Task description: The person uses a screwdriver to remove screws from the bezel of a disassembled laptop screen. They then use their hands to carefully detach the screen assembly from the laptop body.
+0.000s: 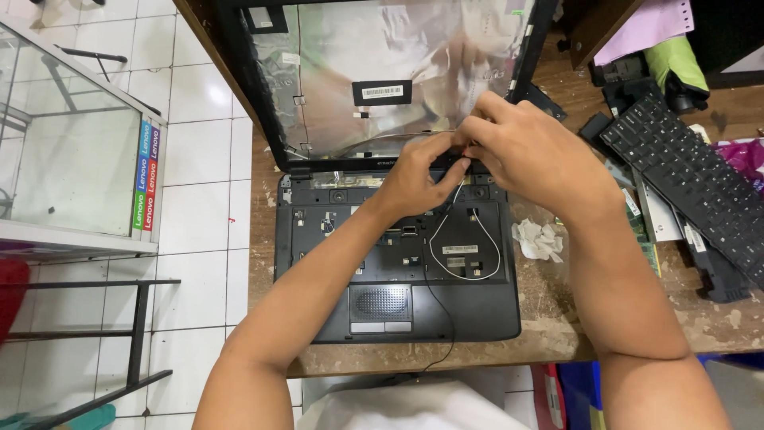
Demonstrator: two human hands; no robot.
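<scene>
A black laptop lies open on a worn wooden table, its keyboard removed so the inner base shows. The screen panel is out, leaving a shiny foil-backed lid. My left hand and my right hand meet at the hinge strip between lid and base, fingertips pinching a thin cable or small part there. What exactly they grip is hidden by the fingers. A white wire loops over the base and a black wire runs off the front edge.
A detached black keyboard lies at the right among loose parts. A crumpled white tissue sits beside the laptop. A glass display case stands on the white tiled floor at the left. A green object lies at the back right.
</scene>
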